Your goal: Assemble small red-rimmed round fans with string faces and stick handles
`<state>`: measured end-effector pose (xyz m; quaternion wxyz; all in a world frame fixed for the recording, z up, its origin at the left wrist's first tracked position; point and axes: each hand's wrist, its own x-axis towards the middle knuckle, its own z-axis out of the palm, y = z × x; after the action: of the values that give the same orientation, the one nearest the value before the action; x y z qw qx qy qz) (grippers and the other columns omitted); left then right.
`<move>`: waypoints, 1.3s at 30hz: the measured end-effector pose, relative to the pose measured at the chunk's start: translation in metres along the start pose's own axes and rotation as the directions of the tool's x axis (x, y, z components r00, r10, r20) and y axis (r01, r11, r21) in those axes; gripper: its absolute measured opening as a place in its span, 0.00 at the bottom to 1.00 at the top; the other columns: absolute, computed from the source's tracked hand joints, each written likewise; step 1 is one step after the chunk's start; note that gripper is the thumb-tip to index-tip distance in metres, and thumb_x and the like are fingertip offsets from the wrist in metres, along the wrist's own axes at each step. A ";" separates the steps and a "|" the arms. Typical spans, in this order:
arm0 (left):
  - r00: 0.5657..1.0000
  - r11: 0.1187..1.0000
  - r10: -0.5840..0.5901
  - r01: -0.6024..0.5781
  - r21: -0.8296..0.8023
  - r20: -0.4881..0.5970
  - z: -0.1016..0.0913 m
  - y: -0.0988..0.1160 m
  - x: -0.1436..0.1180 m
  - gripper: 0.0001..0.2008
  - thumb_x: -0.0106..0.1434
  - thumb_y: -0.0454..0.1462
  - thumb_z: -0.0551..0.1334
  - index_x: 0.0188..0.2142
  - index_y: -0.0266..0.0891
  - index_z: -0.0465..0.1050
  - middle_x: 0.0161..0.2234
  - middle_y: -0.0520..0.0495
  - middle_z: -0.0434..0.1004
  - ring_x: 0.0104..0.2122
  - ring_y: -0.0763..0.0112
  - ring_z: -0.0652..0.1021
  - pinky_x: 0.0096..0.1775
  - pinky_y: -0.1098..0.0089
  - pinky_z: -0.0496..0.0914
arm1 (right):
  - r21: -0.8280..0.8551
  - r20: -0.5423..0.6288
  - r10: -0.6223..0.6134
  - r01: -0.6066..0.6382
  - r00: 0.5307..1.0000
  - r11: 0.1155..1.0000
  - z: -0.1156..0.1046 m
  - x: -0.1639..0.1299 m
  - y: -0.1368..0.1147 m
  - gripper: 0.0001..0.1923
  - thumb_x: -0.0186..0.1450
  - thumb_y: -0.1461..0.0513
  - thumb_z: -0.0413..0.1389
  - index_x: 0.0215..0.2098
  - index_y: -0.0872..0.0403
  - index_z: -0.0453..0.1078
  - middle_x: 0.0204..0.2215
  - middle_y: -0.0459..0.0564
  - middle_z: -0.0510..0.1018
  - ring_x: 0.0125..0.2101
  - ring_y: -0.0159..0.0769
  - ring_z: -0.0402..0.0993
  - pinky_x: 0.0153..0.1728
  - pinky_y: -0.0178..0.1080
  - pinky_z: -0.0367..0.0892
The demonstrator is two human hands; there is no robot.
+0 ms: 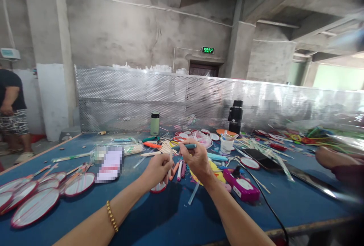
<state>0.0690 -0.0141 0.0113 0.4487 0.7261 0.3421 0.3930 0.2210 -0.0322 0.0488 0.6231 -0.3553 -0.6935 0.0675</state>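
Gripping a teal-handled tool (184, 147) level above the blue table (159, 219), the right hand (196, 161) is closed around its shaft, tip pointing left, seemingly to work on what the left hand (156, 170) pinches: a thin pale stick (170, 162) held upright, its lower end by a small red-rimmed disc (158, 188). Finished fans (34, 206) lie well to the left.

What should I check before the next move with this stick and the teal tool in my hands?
1. Left hand grips the thin stick: ok.
2. Right hand holds the teal tool: ok.
3. Tool tip meets the stick: cannot tell.
4. Bare blue table in front of the hands: ok.
5. Black cable lies close by the right forearm: not ok.
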 end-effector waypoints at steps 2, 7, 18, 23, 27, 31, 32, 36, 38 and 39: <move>1.000 1.000 0.003 -0.003 0.008 -0.003 0.000 0.000 0.000 0.12 0.59 0.43 0.55 0.23 0.39 0.63 0.15 0.53 0.70 0.11 0.76 0.69 0.13 0.77 0.57 | 0.007 -0.002 0.003 -0.003 1.000 1.000 0.000 0.000 0.000 0.12 0.63 0.56 0.54 0.26 0.55 0.69 0.21 0.45 0.71 0.19 0.28 0.64 0.20 0.31 0.62; 1.000 1.000 0.015 -0.015 0.002 -0.001 -0.001 -0.001 0.001 0.11 0.59 0.41 0.55 0.23 0.39 0.63 0.15 0.53 0.70 0.10 0.76 0.68 0.13 0.76 0.57 | 0.006 -0.010 0.002 -0.002 1.000 1.000 0.001 0.000 0.000 0.11 0.62 0.57 0.55 0.27 0.55 0.69 0.21 0.45 0.71 0.19 0.28 0.65 0.21 0.31 0.62; 1.000 1.000 0.010 -0.010 0.005 -0.005 -0.001 0.001 0.001 0.11 0.59 0.42 0.55 0.23 0.39 0.62 0.14 0.54 0.69 0.10 0.76 0.68 0.13 0.76 0.57 | 0.029 -0.013 0.029 -0.028 1.000 0.999 0.001 -0.001 -0.001 0.09 0.63 0.59 0.54 0.28 0.56 0.68 0.20 0.45 0.70 0.18 0.27 0.64 0.19 0.31 0.61; 1.000 1.000 0.020 -0.020 -0.005 -0.004 -0.001 -0.003 0.001 0.10 0.59 0.42 0.54 0.25 0.39 0.62 0.16 0.54 0.70 0.11 0.76 0.68 0.13 0.76 0.57 | 0.025 0.006 0.035 -0.035 0.999 0.999 0.000 -0.001 -0.001 0.10 0.62 0.59 0.55 0.27 0.56 0.68 0.20 0.44 0.70 0.17 0.27 0.63 0.18 0.30 0.60; 1.000 1.000 0.023 -0.023 0.008 0.005 -0.001 -0.004 0.002 0.11 0.59 0.43 0.55 0.24 0.39 0.63 0.16 0.53 0.71 0.11 0.76 0.69 0.13 0.76 0.57 | 0.006 -0.009 0.023 -0.023 1.000 1.000 0.000 -0.001 0.000 0.09 0.63 0.59 0.54 0.27 0.56 0.68 0.21 0.45 0.70 0.18 0.27 0.64 0.19 0.30 0.61; 1.000 1.000 0.017 -0.017 0.016 0.001 -0.001 -0.002 0.001 0.12 0.60 0.43 0.55 0.24 0.39 0.62 0.15 0.53 0.70 0.11 0.76 0.69 0.14 0.76 0.57 | -0.001 0.000 0.004 -0.004 1.000 1.000 0.000 0.000 0.001 0.10 0.63 0.59 0.54 0.27 0.56 0.69 0.21 0.45 0.71 0.20 0.29 0.66 0.21 0.31 0.63; 1.000 1.000 0.016 -0.016 0.015 0.000 -0.001 -0.001 0.001 0.12 0.60 0.43 0.55 0.24 0.39 0.62 0.15 0.53 0.70 0.11 0.76 0.69 0.14 0.76 0.57 | -0.003 0.002 0.002 -0.002 1.000 1.000 0.000 0.000 0.001 0.10 0.63 0.59 0.54 0.27 0.56 0.69 0.21 0.45 0.71 0.20 0.29 0.66 0.21 0.31 0.63; 1.000 1.000 0.016 -0.016 0.010 0.002 -0.001 -0.001 0.001 0.11 0.60 0.42 0.54 0.25 0.39 0.63 0.16 0.52 0.72 0.11 0.76 0.69 0.13 0.77 0.57 | 0.003 -0.001 0.013 -0.013 1.000 1.000 0.000 0.000 0.001 0.10 0.63 0.59 0.54 0.27 0.56 0.69 0.21 0.45 0.71 0.18 0.27 0.64 0.20 0.31 0.61; 1.000 1.000 0.017 -0.018 0.012 0.004 -0.001 -0.002 0.001 0.11 0.59 0.42 0.54 0.25 0.39 0.63 0.16 0.52 0.72 0.11 0.76 0.69 0.13 0.77 0.57 | 0.002 0.001 0.010 -0.010 1.000 1.000 0.000 0.000 0.000 0.10 0.63 0.59 0.54 0.27 0.56 0.69 0.21 0.45 0.71 0.18 0.27 0.64 0.20 0.31 0.61; 1.000 1.000 0.018 -0.018 0.010 0.003 -0.001 -0.003 0.001 0.11 0.59 0.42 0.54 0.24 0.39 0.63 0.16 0.52 0.72 0.11 0.76 0.69 0.13 0.77 0.57 | 0.000 0.001 0.007 -0.007 1.000 1.000 0.000 0.000 0.000 0.10 0.63 0.59 0.54 0.27 0.56 0.69 0.21 0.45 0.71 0.18 0.27 0.64 0.20 0.31 0.61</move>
<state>0.0687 -0.0115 0.0090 0.4419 0.7320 0.3369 0.3942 0.2209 -0.0320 0.0484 0.6225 -0.3578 -0.6925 0.0702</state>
